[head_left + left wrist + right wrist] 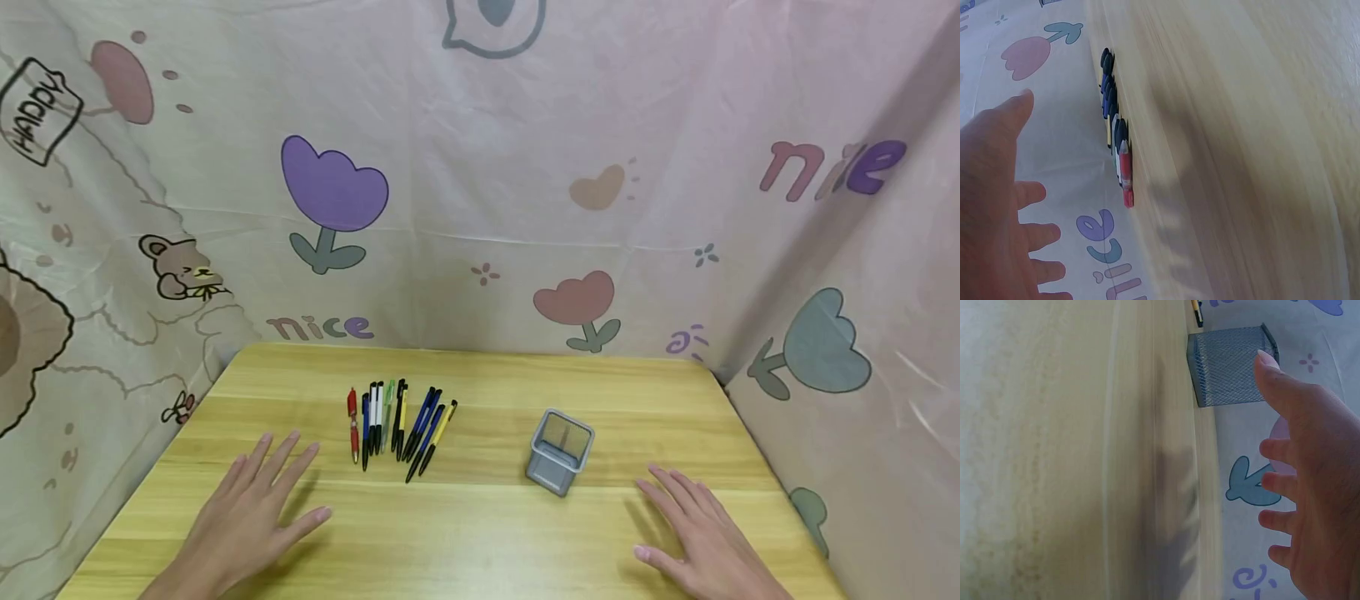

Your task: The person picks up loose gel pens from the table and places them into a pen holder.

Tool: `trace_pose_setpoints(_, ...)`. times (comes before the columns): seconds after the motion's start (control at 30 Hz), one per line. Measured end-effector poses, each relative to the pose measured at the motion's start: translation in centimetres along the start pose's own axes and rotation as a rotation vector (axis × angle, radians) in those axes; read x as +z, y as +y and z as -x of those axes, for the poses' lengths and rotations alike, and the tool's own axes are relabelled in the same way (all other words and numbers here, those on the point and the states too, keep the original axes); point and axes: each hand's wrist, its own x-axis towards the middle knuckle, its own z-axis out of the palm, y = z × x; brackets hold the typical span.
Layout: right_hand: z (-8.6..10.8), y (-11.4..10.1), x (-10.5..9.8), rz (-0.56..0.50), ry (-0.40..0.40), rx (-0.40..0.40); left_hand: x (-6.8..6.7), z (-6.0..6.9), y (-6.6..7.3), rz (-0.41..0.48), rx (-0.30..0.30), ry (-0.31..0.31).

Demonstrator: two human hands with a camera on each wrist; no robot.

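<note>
Several pens lie side by side on the wooden table, left of centre in the head view: a red pen [354, 427] at the left end, then blue, white, green, black and yellow ones, with a yellow pen [438, 437] at the right end. A grey mesh pen holder [559, 452] stands upright to their right. My left hand [255, 508] hovers with spread fingers near the red pen, touching nothing. Over the right side my right hand [697, 533] is held apart from the holder, fingers extended. The right wrist view shows the mesh holder [1232, 367] beyond the thumb.
The light wood table [465, 533] meets a printed cloth [450, 167] hanging behind it and along both sides. Shadows of the hands fall on the tabletop.
</note>
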Motion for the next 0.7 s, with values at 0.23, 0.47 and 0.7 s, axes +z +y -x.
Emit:
trace_pose_setpoints(0.23,0.4,-0.1,-0.1,-0.012,-0.002,0.009,-0.2,0.0,0.0,-0.001,0.003,0.000)
trace_pose_setpoints(0.47,0.1,-0.2,0.0,-0.026,0.023,-0.004,-0.6,-0.1,0.2,0.037,0.002,0.010)
trace_pose_setpoints(0.7,-0.9,-0.3,0.3,-0.015,0.056,-0.041,-1.1,-0.8,0.5,0.058,0.014,0.036)
